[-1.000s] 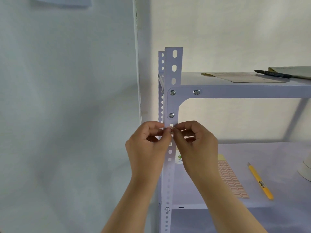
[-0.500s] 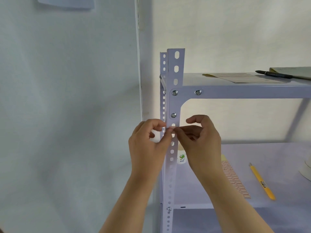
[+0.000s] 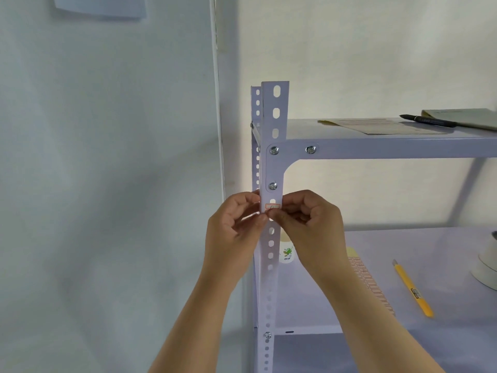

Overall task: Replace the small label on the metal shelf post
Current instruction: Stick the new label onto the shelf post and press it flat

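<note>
A pale lilac perforated metal shelf post (image 3: 274, 125) stands upright in the middle of the view. A small white label with a red border (image 3: 273, 206) lies flat on the post's front face, just below the lower bolt. My left hand (image 3: 234, 232) is curled at the post's left edge, with its thumb tip touching just under the label. My right hand (image 3: 312, 224) is curled at the right edge, its fingertips on the label's right end and lower edge. Both hands pinch in around the label and the post.
On the lower shelf (image 3: 443, 254) lie a sheet of red-bordered labels (image 3: 368, 284), a yellow utility knife (image 3: 412, 289), a small white bottle (image 3: 287, 254) and a tape roll (image 3: 488, 265). Papers (image 3: 382, 126) and a black pen (image 3: 427, 121) rest on the top shelf. A wall is to the left.
The label, earlier hidden between my fingertips, now shows flat on the post face. My thumbs have slid down below it and my right hand has closed in.
</note>
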Demonstrator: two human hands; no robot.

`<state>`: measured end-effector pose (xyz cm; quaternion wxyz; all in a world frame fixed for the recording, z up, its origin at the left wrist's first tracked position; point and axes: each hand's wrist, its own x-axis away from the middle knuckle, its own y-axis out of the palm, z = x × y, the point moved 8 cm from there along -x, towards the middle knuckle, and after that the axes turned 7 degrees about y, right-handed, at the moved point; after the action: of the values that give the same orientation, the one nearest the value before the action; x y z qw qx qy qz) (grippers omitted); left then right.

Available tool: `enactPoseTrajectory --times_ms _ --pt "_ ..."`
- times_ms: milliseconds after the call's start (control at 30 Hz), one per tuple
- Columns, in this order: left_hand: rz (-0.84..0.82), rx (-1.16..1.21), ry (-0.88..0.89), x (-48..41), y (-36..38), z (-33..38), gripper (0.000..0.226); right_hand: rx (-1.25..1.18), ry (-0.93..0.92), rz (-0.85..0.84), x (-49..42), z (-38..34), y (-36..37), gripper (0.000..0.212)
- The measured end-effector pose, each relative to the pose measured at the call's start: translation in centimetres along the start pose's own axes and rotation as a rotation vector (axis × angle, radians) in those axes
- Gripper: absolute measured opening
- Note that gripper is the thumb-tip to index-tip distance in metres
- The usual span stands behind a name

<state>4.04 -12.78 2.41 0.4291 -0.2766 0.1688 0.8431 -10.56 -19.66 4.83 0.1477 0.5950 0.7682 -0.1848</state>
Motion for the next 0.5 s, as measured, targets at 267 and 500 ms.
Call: enactPoseTrajectory --times_ms 267,500 --pt "0.020 -0.039 0.009 -0.2 0.0 0.5 0.021 0.011 -0.025 0.066 -0.4 0.0 0.3 0.020" --pt "0.109 -0.086 -0.010 -1.0 0.2 0.8 0.011 -0.051 -0.073 -0.039 -1.1 0.5 0.2 0.014"
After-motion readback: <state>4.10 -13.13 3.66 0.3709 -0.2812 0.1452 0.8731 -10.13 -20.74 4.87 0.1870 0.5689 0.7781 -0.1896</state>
